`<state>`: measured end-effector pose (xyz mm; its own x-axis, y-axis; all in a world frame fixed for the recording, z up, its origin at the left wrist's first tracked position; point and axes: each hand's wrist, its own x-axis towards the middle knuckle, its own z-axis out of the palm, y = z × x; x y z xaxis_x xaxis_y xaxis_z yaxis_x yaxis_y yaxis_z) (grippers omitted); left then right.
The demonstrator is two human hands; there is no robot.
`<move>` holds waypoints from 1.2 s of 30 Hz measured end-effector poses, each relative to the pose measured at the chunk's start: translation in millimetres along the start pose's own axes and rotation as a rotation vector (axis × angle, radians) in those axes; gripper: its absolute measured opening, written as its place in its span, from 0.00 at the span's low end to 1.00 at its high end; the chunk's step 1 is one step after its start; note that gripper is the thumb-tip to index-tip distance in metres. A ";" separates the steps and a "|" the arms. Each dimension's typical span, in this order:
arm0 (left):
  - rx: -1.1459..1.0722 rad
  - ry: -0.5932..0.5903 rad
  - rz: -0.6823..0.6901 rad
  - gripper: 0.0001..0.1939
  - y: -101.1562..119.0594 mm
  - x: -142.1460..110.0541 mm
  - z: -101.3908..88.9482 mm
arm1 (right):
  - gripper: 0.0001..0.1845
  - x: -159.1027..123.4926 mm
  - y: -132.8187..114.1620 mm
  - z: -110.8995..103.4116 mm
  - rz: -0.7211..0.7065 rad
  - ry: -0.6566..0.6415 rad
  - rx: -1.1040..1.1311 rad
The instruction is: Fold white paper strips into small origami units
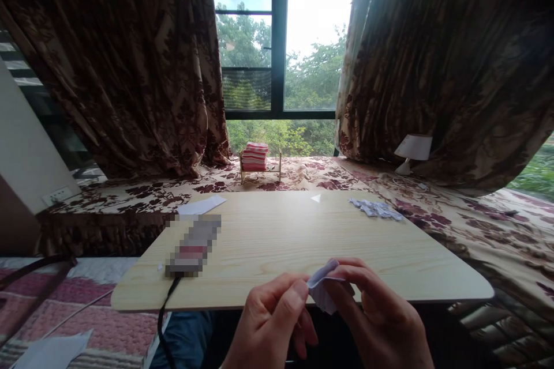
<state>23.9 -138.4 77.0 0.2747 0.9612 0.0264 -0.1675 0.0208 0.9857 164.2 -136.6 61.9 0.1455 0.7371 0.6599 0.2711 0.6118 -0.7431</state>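
A small folded piece of paper (324,294) is held between my two hands, just over the near edge of the wooden table (277,248). My left hand (277,314) pinches its left corner between thumb and forefinger. On the other side, my right hand (374,305) grips the paper with its fingers bent over the top and right edge. A pile of small folded papers (375,209) lies at the table's far right. Near the far edge sits a little white paper triangle (316,198), and a white sheet (201,205) lies at the far left.
A pixelated device (194,245) with a black cable (162,317) lies on the table's left. Behind the table, a small rack with folded striped cloths (254,157) and a white lamp (413,150) stand on the floral-covered sill. Another paper (54,350) lies at lower left.
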 end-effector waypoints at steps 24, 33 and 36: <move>-0.333 0.052 -0.091 0.14 1.5 8.9 6.7 | 0.08 -2.6 3.7 1.1 -0.219 -0.001 -0.216; -0.453 0.021 -0.158 0.11 1.0 14.9 4.7 | 0.10 -5.4 0.8 7.0 -0.208 0.015 -0.176; -0.440 0.106 -0.089 0.10 -1.0 12.7 8.6 | 0.09 -5.1 -3.4 7.1 -0.212 0.012 -0.195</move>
<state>35.7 -128.7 77.8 0.2118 0.9727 -0.0946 -0.5403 0.1972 0.8180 155.7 -140.4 60.3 0.0768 0.5949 0.8001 0.4747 0.6839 -0.5541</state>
